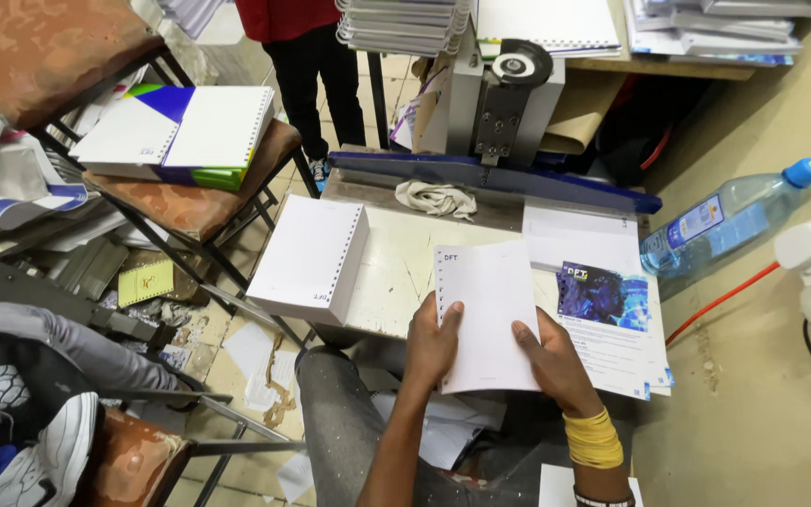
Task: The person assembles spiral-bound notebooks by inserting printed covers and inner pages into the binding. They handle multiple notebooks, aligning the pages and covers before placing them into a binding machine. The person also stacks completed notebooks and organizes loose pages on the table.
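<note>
Holding: both hands grip a thin stack of white punched sheets (486,314) at lower centre of the frame, above the person's lap.
Left hand: the left hand (430,345) clasps the stack's lower left edge, thumb lying on top.
Right hand: the right hand (556,361) grasps the lower right edge, thumb on top; yellow bands (593,437) circle the wrist.
Sheets: a row of small holes runs down their left side; the top edge reaches over the surface (396,263).
Printed pages: a pile of colour-printed pages (612,319) lies just right of the held sheets, partly under them.
Paper block: a thick block of punched white paper (310,258) sits at the surface's left edge, overhanging it.
Machine: a grey punching machine (495,94) stands at upper centre, with a crumpled cloth (436,198) just in front of it.
Bottle: a clear plastic bottle (729,218) with a blue cap lies at right.
Chair: a chair (190,197) at upper left carries more punched paper (180,131).
</note>
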